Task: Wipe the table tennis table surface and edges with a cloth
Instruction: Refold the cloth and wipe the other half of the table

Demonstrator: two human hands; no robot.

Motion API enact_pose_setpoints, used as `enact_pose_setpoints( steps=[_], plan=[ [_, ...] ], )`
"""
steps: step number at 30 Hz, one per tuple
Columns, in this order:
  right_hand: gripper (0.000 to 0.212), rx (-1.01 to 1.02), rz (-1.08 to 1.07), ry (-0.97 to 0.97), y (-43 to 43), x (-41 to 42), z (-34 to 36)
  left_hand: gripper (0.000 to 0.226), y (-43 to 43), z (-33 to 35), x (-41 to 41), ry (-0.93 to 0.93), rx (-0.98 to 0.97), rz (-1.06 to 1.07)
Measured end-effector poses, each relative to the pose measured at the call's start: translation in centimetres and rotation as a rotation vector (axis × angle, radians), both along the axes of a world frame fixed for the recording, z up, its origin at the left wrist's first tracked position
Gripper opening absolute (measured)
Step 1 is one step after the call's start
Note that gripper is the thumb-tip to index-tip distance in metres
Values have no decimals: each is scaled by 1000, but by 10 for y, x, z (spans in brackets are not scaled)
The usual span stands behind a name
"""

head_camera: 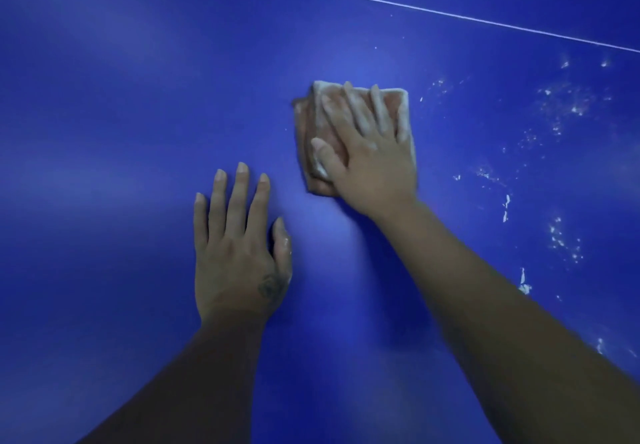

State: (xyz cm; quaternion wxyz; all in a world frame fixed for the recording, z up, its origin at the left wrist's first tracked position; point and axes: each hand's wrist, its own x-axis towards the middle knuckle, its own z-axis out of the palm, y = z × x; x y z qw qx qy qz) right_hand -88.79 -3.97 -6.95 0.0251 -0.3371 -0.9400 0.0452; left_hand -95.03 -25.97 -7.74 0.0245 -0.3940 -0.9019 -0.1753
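Pressing the folded cloth (306,138) flat onto the table surface (104,132) with my right hand (367,163). Fingers are straight and spread across its top, thumb along its left part, palm over the near corner. Nothing curls round the cloth; the hand is open and only bears down. The cloth is pinkish, folded to a rough square, with pale smears on its far edge and on my fingers.

My left hand (235,253) lies flat on bare blue, nearer me and left of the right hand, fingers straight, holding nothing, apart from the cloth. It looks like a brace.

Right of the wiping hand, white specks and streaks (554,111) scatter outward and run down alongside my right forearm. Well beyond the fingertips a thin white line (381,0) crosses the table. Left of both hands I see only glare on blue. No table edge is in view, so edges look not yet reachable from here.

Risks, as I judge them:
- The cloth already carries residue, so a loaded face may smear white across blue instead of lifting it.
- With no grip, a fast stroke could let the folds slide open or bunch under the palm.
- My forearm sits near the streaks and may drag through them.
- My smeared fingers could mark clean surface.
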Motion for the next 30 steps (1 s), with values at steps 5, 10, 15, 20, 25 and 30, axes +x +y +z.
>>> enact_pose_setpoints(
  steps=[5,10,15,20,25,30],
  plan=[
    [67,-24,-292,-28,60,51,3,58,-1,-3,-1,-6,9,-6],
    [66,-47,-351,-75,51,47,6,59,-2,-7,-2,-23,25,-13],
    [64,-22,-59,-50,37,-40,3,59,0,-5,-1,-25,29,-1],
    [66,-37,-28,-31,84,-89,1,59,-1,-8,-1,-27,14,-4],
    [68,-37,-261,-28,158,-37,1,60,-2,-10,-2,-43,7,-14],
    [71,-63,-522,5,171,43,6,60,-2,-10,-1,-41,6,-8]
  ],
)
